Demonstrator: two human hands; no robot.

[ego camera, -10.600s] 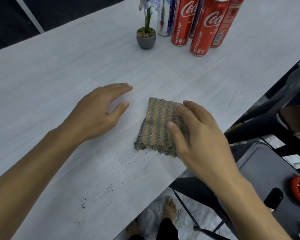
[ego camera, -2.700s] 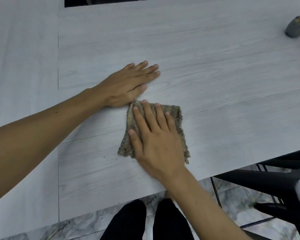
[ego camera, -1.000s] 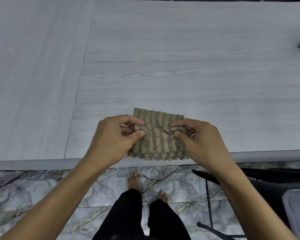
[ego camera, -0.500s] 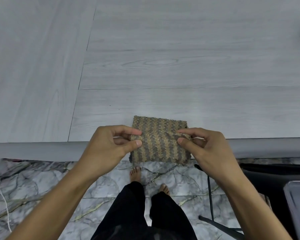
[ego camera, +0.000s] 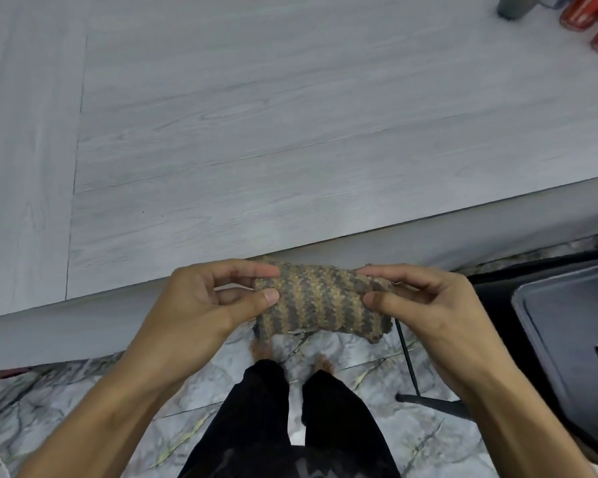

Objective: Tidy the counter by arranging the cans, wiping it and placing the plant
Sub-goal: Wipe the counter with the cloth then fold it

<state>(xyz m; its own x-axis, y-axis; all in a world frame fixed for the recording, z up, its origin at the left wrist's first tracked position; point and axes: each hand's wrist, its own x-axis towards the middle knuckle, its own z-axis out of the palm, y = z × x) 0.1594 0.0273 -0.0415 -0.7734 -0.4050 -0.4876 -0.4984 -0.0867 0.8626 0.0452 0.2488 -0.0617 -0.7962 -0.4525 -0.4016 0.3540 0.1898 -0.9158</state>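
A brown and grey striped knitted cloth point(ego camera: 320, 301) hangs in the air just off the counter's front edge, over the floor. My left hand point(ego camera: 214, 301) pinches its left end between thumb and fingers. My right hand point(ego camera: 425, 301) pinches its right end the same way. The pale grey wood-grain counter point(ego camera: 290, 132) fills the upper part of the view. At the far top right stand the grey plant pot point(ego camera: 515, 5), cut off by the frame, and red cans point(ego camera: 594, 19), only partly visible.
The counter's front edge point(ego camera: 325, 250) runs diagonally just beyond my hands. Below is a marble floor point(ego camera: 66, 401) with my legs and bare feet. A black chair with a dark seat point(ego camera: 573, 339) stands at the right, close to my right forearm.
Both hands have pulled the cloth off the counter's front edge, and it now hangs over the floor. The view has shifted, bringing the pot and cans in at the top right.
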